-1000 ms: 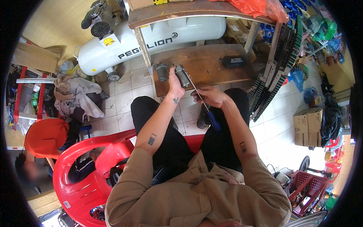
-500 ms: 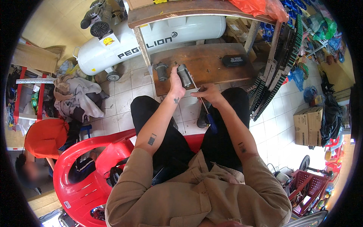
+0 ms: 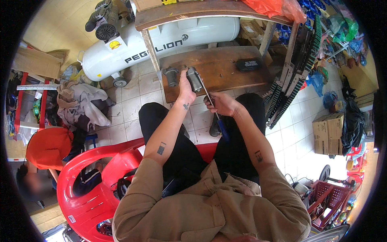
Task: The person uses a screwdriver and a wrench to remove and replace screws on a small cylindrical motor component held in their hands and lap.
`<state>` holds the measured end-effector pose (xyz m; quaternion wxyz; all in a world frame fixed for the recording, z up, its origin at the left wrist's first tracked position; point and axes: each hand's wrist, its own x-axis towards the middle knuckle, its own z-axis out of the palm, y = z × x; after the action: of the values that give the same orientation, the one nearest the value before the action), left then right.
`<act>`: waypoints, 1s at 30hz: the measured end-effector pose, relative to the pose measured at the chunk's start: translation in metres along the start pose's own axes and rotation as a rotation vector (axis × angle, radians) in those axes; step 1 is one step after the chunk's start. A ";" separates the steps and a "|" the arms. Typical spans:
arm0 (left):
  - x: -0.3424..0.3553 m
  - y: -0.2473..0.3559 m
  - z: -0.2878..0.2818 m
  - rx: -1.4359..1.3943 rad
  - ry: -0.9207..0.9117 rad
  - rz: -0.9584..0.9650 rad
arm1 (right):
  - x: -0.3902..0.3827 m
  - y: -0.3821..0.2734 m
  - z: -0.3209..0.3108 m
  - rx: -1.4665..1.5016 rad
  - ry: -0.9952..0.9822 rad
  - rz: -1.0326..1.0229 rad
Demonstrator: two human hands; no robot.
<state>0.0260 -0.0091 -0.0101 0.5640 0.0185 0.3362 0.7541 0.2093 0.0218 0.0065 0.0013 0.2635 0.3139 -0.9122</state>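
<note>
My left hand [image 3: 186, 88] is wrapped around a grey metal cylinder [image 3: 195, 80], which looks like a small motor, over the front edge of the wooden bench. My right hand [image 3: 223, 104] grips a long screwdriver [image 3: 223, 130] by its thin metal shaft. The blue handle hangs below that hand, between my knees. The shaft's upper end reaches the cylinder's top right side; exactly what it touches there is too small to make out. A second grey metal cylinder [image 3: 171, 76] stands on the bench, left of my left hand.
A black case [image 3: 248, 64] lies on the wooden bench [image 3: 225, 74]. Behind is a white air compressor tank [image 3: 209, 34]. Black cable chains [image 3: 296, 76] lean at right, near cardboard boxes [image 3: 328, 134]. A red plastic chair [image 3: 86, 177] and a person in orange [image 3: 50, 148] are at left.
The fingers of my right hand have curled in more around the screwdriver shaft, and the blue handle has shifted slightly left. My left hand still holds the cylinder, nearly unmoved.
</note>
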 end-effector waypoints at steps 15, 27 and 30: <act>-0.013 0.019 0.012 -0.096 -0.120 -0.078 | -0.003 0.002 0.006 -0.110 0.155 -0.186; -0.012 0.021 0.004 0.064 -0.155 0.049 | 0.004 0.002 0.006 -0.135 0.290 -0.269; -0.012 0.018 0.008 0.136 -0.155 0.136 | 0.002 -0.001 0.007 -0.118 0.293 -0.276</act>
<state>0.0182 -0.0187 0.0098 0.5331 0.1379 0.3399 0.7624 0.2046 0.0187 0.0105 -0.1537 0.3473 0.3968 -0.8356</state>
